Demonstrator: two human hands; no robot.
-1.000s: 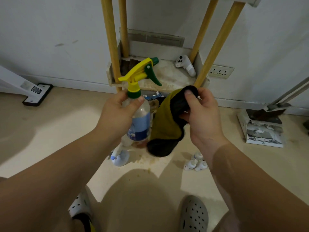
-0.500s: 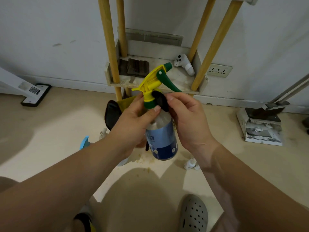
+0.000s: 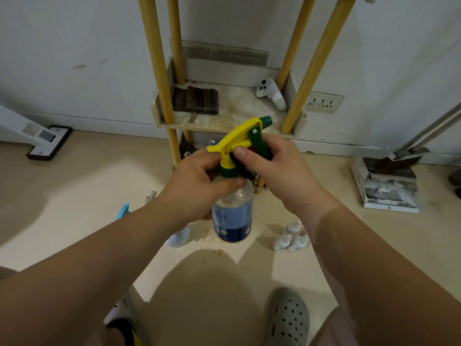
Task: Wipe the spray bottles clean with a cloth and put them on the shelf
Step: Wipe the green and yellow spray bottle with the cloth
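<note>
Beige floor (image 3: pixel 87 183) below, I see the clear plastic spray bottle (image 3: pixel 233 216) with a yellow-and-green trigger, held upright in mid-air before the low wooden-posted shelf (image 3: pixel 239 108). Fingers of my left hand (image 3: pixel 197 186) curl round its neck. My right hand (image 3: pixel 279 171) pinches what looks like a dark cloth (image 3: pixel 240 166) against the collar.

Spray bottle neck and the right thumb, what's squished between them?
A dark cloth, as the head view shows. The right hand pinches it against the neck of the spray bottle.

Dim indoor light, soft floor shadows, wide-angle edge warp
</note>
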